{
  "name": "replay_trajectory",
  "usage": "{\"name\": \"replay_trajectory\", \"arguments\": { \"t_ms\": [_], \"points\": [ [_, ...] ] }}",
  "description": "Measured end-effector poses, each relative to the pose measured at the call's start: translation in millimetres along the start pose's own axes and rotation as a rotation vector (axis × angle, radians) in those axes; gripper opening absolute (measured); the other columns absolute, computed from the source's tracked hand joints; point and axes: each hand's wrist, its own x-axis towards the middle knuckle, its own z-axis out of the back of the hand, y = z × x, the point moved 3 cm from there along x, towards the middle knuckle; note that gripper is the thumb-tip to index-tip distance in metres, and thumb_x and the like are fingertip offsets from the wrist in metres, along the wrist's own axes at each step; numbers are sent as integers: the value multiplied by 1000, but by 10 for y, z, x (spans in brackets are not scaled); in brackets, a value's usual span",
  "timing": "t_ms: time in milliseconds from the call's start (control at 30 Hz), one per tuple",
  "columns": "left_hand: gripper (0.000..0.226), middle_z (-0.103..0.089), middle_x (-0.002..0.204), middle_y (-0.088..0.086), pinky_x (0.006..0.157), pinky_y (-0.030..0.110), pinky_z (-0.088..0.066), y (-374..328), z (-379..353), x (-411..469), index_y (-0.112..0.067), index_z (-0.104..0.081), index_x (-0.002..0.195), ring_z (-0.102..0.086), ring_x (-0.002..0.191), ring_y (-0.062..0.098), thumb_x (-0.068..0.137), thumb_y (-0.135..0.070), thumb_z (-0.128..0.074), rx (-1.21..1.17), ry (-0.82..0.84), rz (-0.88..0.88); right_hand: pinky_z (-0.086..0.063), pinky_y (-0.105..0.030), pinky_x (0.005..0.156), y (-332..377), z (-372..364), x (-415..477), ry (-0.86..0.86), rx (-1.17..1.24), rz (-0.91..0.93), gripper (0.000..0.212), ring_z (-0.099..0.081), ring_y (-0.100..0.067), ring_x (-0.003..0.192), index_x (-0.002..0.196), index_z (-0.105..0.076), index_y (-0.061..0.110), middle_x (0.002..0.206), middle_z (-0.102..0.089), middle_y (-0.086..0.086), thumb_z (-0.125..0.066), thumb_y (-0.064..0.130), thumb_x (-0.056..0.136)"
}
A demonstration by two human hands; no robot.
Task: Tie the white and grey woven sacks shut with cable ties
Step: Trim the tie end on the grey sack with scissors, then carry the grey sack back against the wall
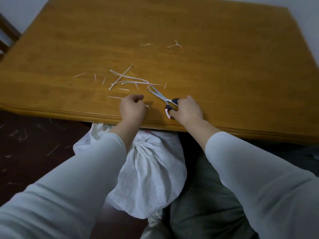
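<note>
A wide wooden bench [207, 49] with an amber-brown grained top and a moulded front edge fills most of the view. Pale wall [22, 11] shows behind its far corners. A dark wooden frame [6, 35] stands at the left. The floor [25, 161] is dark reddish-brown. The light is dim and even.

Single view: head-worn wide-angle camera, looking forward and steeply down.
It is sitting above the person's own arms and facing the near edge of a wooden table [215, 69]. The left sleeve [69, 187] and right sleeve [259, 178] are filling the lower frame at close range, the white woven sack [151, 169] is lying almost directly beneath the lens, and the table's far corners are curving away towards the margins.
</note>
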Motion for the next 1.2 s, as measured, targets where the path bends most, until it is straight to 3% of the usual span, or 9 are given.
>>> {"name": "replay_trajectory", "arguments": {
  "t_ms": [67, 200, 333, 500, 667, 800, 967, 1067, 1200],
  "points": [
    [38, -68, 109, 4, 93, 32, -49, -22, -30, -89, -16, -69, 106, -62, 102, 22, 85, -3, -41, -13, -14, -31, -38, -30, 62, -70, 7, -87, -61, 51, -19, 43, -51, -25, 83, 117, -56, 15, 114, -45, -8, -54, 46, 87],
    [35, -67, 91, -2, 80, 25, -47, -23, -229, -356, -20, -68, 84, -60, 88, 18, 82, 0, -39, -20, 10, -84, -39, -28, 67, -394, 20, -387, -179, 154, -67, 36, -55, -25, 103, 123, -53, 16, 126, -44, -4, -48, 32, 91],
    [40, -65, 78, -2, 76, 22, -41, 15, -628, -777, -26, -59, 61, -58, 81, 17, 78, 5, -39, 2, 134, -159, -45, -30, 73, -935, -90, -799, -262, 255, -141, 31, -56, -23, 105, 121, -56, 20, 126, -49, -1, -48, 25, 91],
    [38, -61, 66, -7, 62, 25, -44, 155, -1391, -1471, -26, -61, 63, -52, 58, 12, 82, 1, -43, 133, 373, -237, -50, -33, 76, -1945, -461, -1410, -247, 351, -333, 26, -59, -22, 103, 113, -60, 21, 120, -56, 1, -49, 21, 90],
    [26, -70, 83, 6, 77, 33, -54, 500, -2249, -2182, -20, -67, 74, -64, 78, 22, 84, -4, -49, 269, 626, -217, -49, -33, 79, -3010, -913, -2106, -220, 491, -596, 24, -60, -26, 103, 108, -62, 18, 113, -64, -4, -54, 20, 86],
    [23, -70, 103, 19, 89, 42, -52, 845, -2773, -2583, -4, -71, 98, -65, 99, 30, 84, -4, -54, 389, 742, -160, -47, -33, 81, -3694, -1203, -2500, -300, 589, -781, 23, -61, -32, 101, 107, -65, 10, 109, -66, -15, -55, 12, 86],
    [19, -70, 99, 21, 89, 45, -53, 1144, -3149, -2752, -8, -71, 92, -65, 97, 35, 81, -6, -56, 454, 740, -76, -46, -36, 93, -4067, -1356, -2410, -236, 641, -717, 33, -58, -30, 108, 115, -64, 12, 117, -61, -14, -64, 27, 85],
    [21, -70, 99, 20, 91, 43, -52, 1213, -3260, -2800, -8, -71, 92, -65, 99, 34, 81, -3, -54, 477, 726, -81, -49, -35, 88, -4099, -1341, -2230, -255, 630, -685, 38, -60, -28, 105, 111, -66, 13, 114, -63, -11, -67, 37, 82],
    [24, -69, 103, 17, 91, 38, -52, 1233, -3318, -2799, -9, -71, 95, -64, 99, 31, 84, -3, -51, 510, 705, -73, -46, -29, 77, -4103, -1363, -2086, -148, 508, -675, 25, -61, -27, 103, 105, -69, 18, 110, -67, -7, -61, 34, 88]
  ]
}}
